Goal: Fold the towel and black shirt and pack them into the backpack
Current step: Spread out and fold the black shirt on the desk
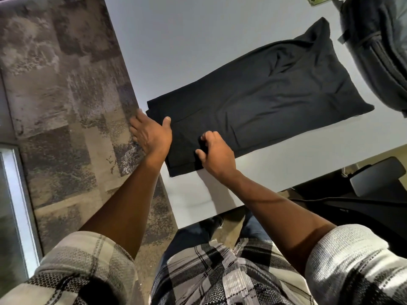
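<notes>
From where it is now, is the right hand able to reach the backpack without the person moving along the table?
Probably not without leaning. The right hand pinches the near end of the black shirt, while the backpack lies past the shirt's far end. Nothing blocks the way over the white table; only the stretch looks long.
</notes>
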`<state>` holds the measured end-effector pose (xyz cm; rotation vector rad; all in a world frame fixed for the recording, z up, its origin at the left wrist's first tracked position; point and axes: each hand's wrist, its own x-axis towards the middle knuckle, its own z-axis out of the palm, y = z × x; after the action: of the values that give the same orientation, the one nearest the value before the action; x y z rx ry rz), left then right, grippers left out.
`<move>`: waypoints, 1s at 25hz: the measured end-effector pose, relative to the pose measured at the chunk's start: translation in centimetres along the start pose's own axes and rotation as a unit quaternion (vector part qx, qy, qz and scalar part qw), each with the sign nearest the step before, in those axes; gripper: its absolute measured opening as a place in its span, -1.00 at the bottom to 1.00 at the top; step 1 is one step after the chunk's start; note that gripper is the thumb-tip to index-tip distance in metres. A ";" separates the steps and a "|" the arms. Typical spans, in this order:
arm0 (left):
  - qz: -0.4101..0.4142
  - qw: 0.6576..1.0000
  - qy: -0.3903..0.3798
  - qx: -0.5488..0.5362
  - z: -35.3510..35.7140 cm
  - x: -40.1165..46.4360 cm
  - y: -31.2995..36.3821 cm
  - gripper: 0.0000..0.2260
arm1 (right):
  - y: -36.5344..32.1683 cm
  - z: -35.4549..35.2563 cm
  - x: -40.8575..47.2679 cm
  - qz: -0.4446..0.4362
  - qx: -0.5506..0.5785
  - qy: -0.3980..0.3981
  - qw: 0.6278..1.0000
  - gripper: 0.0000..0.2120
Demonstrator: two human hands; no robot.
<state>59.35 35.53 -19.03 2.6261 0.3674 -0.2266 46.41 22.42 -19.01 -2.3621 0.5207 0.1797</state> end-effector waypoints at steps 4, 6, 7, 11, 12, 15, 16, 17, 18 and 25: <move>-0.055 0.997 -0.062 -0.002 0.1 -0.1 -1.1 -0.24 | -3.4 1.8 0.6 0.004 -0.092 -0.077 0.993 -0.25; -0.012 0.998 -0.059 0.014 0.0 0.1 -1.2 -0.31 | -4.4 2.5 0.7 0.027 -0.145 -0.108 0.983 -0.10; 0.000 0.998 -0.064 0.012 0.0 0.2 -1.0 -0.32 | -4.7 2.8 0.7 0.035 -0.164 -0.109 0.980 -0.06; -0.072 0.991 -0.095 -0.053 -0.1 0.9 0.7 -0.25 | -5.8 3.7 0.6 0.033 -0.217 -0.090 0.971 -0.08; -0.081 0.990 -0.106 -0.054 -0.1 1.3 1.1 -0.24 | -5.9 4.0 0.6 0.028 -0.221 -0.089 0.971 -0.14; -0.080 0.981 -0.164 -0.063 -0.2 2.7 1.2 -0.30 | -5.8 4.3 0.9 0.005 -0.204 -0.093 0.975 -0.40; -0.075 0.979 -0.178 -0.070 -0.3 2.8 1.1 -0.33 | -5.5 4.2 1.2 -0.004 -0.194 -0.095 0.976 -0.49; -0.069 0.978 -0.183 -0.074 -0.3 2.8 1.0 -0.36 | -5.3 4.0 1.6 -0.014 -0.189 -0.101 0.977 -0.57; -0.061 0.978 -0.185 -0.076 -0.4 2.7 1.0 -0.38 | -5.1 3.8 1.8 -0.025 -0.190 -0.110 0.975 -0.62; -0.010 0.977 -0.188 -0.100 -1.9 2.5 0.0 -0.56 | -6.0 3.5 2.0 -0.034 -0.153 -0.133 0.979 -0.72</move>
<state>61.90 36.94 -17.90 2.3179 0.2693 -0.6462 50.75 28.18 -18.54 -2.5941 0.2986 0.5707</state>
